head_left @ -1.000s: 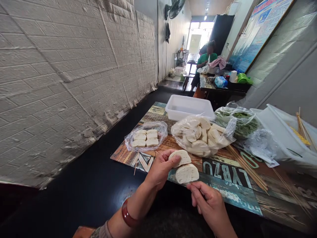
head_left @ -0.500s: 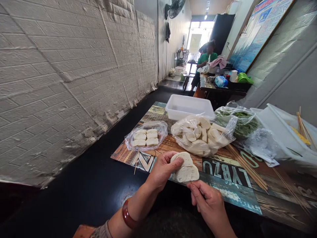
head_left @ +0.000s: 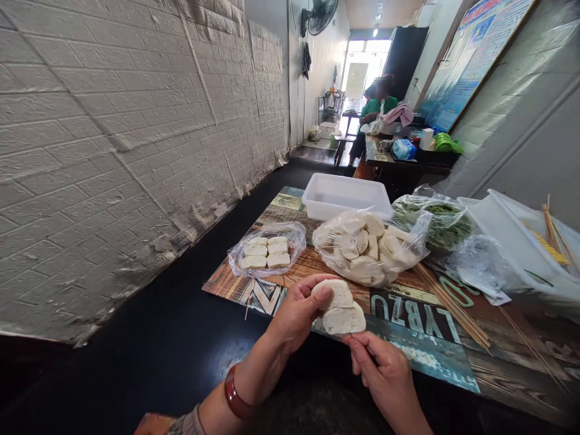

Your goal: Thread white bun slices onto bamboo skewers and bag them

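My left hand [head_left: 294, 314] is closed around two white, spongy slices [head_left: 343, 318] that overlap, thumb on top. Below them my right hand [head_left: 383, 365] pinches a thin skewer at the slices' lower edge; most of it is hidden by my fingers. To the left, a plastic-covered tray [head_left: 296, 238] carries several similar slices [head_left: 278, 260] in two columns, with thin sticks poking out toward me. Just beyond my hands, an open clear bag [head_left: 324, 251] is full of more white slices [head_left: 374, 226]. A bundle of bamboo skewers [head_left: 457, 314] lies to the right.
Behind the bag stands a white plastic tub [head_left: 347, 205]. On the right are a bag of green leaves [head_left: 446, 226], green-handled scissors [head_left: 457, 293] and a white bin [head_left: 502, 232] with sticks. A brick-patterned wall [head_left: 136, 139] runs left. Farther back sits a person in green [head_left: 385, 107].
Both hands stay nearly in place; the slices have shifted very slightly down, with the right hand still at their lower edge.
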Tool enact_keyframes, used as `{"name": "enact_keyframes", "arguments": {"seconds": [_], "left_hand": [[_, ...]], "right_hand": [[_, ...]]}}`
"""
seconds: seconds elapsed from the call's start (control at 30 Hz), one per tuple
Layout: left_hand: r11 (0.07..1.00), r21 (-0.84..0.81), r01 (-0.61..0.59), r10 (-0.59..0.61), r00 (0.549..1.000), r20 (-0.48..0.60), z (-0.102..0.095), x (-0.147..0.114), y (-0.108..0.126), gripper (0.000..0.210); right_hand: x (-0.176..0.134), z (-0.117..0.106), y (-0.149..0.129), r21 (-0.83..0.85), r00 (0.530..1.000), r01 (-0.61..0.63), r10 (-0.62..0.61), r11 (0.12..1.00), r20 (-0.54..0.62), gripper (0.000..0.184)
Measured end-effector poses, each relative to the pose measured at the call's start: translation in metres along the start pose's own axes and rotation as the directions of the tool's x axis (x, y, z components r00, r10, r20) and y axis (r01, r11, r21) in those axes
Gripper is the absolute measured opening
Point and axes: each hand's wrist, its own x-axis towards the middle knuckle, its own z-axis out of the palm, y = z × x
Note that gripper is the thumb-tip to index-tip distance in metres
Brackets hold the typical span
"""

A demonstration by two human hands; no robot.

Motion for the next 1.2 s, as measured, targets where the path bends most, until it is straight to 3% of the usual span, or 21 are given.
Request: {"name": "enact_keyframes", "arguments": {"seconds": [0.33,0.57,0.77,1.2], "left_hand": [[0.995,0.083,-0.052,0.053,0.999,-0.01,0.003,-0.004,0.0,0.033],[0.983,0.163,-0.081,0.083,0.997,0.0,0.009,-0.008,-0.001,0.033],[0.978,0.184,-0.093,0.094,0.996,0.007,0.012,-0.013,0.001,0.033],[0.977,0.188,-0.098,0.097,0.995,0.018,0.012,-0.016,0.001,0.029]], "right_hand": [[-0.021,0.001,0.022,0.209,0.98,-0.19,0.175,0.959,0.091,0.038],[-0.024,0.0,0.015,0.116,0.994,-0.098,0.102,0.988,-0.028,0.035],[-0.019,-0.005,0.015,0.037,1.0,0.015,-0.016,0.999,0.022,0.031],[-0.016,-0.003,0.009,0.032,1.0,0.025,-0.024,0.999,-0.014,0.031]]}}
